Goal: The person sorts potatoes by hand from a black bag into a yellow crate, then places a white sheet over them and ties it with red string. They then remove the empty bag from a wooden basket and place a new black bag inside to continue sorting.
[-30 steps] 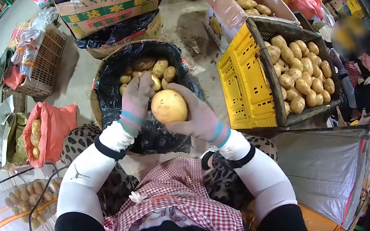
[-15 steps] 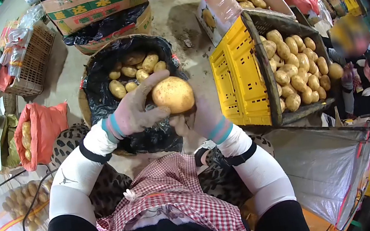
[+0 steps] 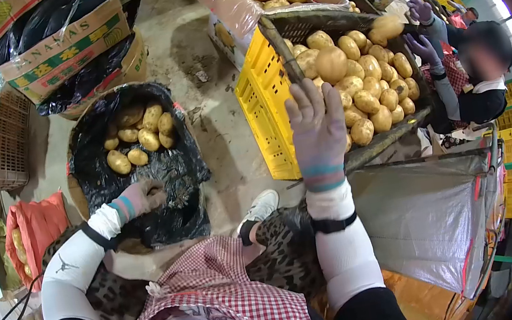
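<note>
My right hand point(image 3: 318, 127), in a greyish-lilac glove, is stretched out open at the near left edge of the yellow crate point(image 3: 269, 104). Just beyond its fingertips is a blurred potato point(image 3: 331, 64), above the pile of potatoes point(image 3: 370, 68) in the crate. My left hand point(image 3: 140, 200) is over the near part of the black plastic liner point(image 3: 172, 203) in a round-looking box, its fingers curled with no potato showing in them. Several potatoes point(image 3: 149, 139) lie in that liner, beyond my left hand.
At the right, a co-worker's gloved hands point(image 3: 424, 49) are at the crate's far side, close to another blurred potato point(image 3: 387, 26). Behind the crate is a plastic-lined carton point(image 3: 228, 3) with potatoes. Banana cartons point(image 3: 68, 52) are stacked at upper left; a red sack point(image 3: 36, 231) stands at left.
My hands have parted from the large potato they held together. The right has moved to the crate and opened; the left has dropped over the liner. The view has turned rightward.
</note>
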Demonstrator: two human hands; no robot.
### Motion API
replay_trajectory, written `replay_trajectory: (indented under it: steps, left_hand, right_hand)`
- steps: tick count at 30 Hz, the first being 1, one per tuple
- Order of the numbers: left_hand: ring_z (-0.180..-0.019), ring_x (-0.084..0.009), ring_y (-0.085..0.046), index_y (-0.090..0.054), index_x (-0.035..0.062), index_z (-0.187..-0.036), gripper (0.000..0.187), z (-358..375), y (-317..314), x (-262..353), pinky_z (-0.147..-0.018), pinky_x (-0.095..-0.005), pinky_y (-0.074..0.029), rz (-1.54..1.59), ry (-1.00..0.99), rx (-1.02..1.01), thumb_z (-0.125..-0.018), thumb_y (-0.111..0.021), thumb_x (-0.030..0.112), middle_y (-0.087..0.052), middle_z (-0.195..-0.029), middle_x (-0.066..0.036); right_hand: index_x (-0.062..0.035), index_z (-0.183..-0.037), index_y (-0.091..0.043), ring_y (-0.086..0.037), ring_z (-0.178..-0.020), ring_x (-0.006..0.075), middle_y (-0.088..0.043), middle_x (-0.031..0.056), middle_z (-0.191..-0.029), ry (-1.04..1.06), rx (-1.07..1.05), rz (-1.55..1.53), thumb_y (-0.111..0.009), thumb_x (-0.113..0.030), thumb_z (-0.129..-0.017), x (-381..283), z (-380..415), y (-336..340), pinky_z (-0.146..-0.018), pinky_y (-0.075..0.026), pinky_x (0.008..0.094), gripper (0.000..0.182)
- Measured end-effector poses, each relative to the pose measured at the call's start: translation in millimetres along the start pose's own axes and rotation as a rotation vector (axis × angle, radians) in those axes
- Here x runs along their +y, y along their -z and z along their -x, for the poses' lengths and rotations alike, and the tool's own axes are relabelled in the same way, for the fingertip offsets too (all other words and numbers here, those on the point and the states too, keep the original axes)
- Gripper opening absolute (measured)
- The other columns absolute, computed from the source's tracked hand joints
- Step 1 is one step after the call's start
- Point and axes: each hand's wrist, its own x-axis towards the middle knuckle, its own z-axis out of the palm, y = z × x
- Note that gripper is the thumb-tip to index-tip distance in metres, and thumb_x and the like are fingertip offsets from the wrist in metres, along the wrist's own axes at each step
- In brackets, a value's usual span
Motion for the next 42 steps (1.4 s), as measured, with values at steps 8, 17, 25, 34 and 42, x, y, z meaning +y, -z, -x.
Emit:
replay_trajectory:
  steps: [8, 17, 25, 34, 42]
  left_hand:
    - [-0.136, -0.0344, -0.043, -0.022, 0.0129, -0.154, 0.096, -162.3, 96.3, -109.5, -0.113, -0.0401, -0.034, -0.802, 0.444, 0.448, -0.077, -0.075, 0.035, -0.034, -0.153, -0.021]
    - [-0.112, -0.0372, -0.058, -0.035, 0.0006, -0.145, 0.086, -178.2, 34.3, -132.8, -0.098, -0.0422, -0.046, -0.656, 0.297, 0.576, -0.075, -0.075, 0.029, -0.058, -0.123, -0.024]
    - [-0.079, -0.0140, -0.064, -0.055, 0.0002, -0.125, 0.074, -125.4, 39.9, -120.3, -0.071, -0.0277, -0.052, 0.539, 0.249, 0.462, -0.071, -0.086, 0.041, -0.068, -0.096, -0.007]
    - [-0.103, -0.0117, -0.060, -0.042, 0.0026, -0.136, 0.073, 73.7, 54.9, 148.2, -0.089, -0.0285, -0.051, 0.104, -0.332, 0.033, -0.078, -0.083, 0.020, -0.061, -0.118, -0.006]
    - [-0.108, -0.0136, -0.059, -0.043, 0.0008, -0.140, 0.059, 93.8, -7.6, 146.9, -0.087, -0.0282, -0.053, 0.639, -0.327, 0.257, -0.087, -0.070, 0.006, -0.060, -0.121, -0.009]
  right_hand:
    - [0.0031, -0.144, -0.038, -0.060, -0.114, 0.0215, -0.057, 0.0175, -0.130, -0.431, -0.480, 0.500, -0.054, -0.012, -0.097, -3.0, 57.2, -20.9, -0.099, -0.047, 0.0354, 0.051]
    - [0.0025, -0.145, -0.036, -0.059, -0.116, 0.0248, -0.056, 0.0214, -0.131, -0.616, -0.265, 0.450, -0.059, -0.018, -0.096, 18.5, 57.2, -15.4, -0.098, -0.048, 0.0366, 0.058]
    - [0.0057, -0.138, -0.044, -0.063, -0.105, 0.0241, -0.060, 0.0197, -0.123, -0.550, -0.176, 0.581, -0.049, -0.009, -0.096, 24.8, 54.9, -30.0, -0.094, -0.050, 0.0363, 0.045]
    - [0.0005, -0.141, -0.043, -0.060, -0.102, 0.0165, -0.061, 0.0160, -0.121, -0.507, -0.516, 0.540, -0.063, -0.012, -0.092, 59.5, 79.2, -54.6, -0.091, -0.049, 0.0291, 0.055]
    - [0.0006, -0.142, -0.041, -0.061, -0.101, 0.0141, -0.060, 0.0114, -0.120, -0.495, -0.691, 0.541, -0.064, -0.014, -0.092, 85.2, 88.5, -71.7, -0.084, -0.051, 0.0257, 0.057]
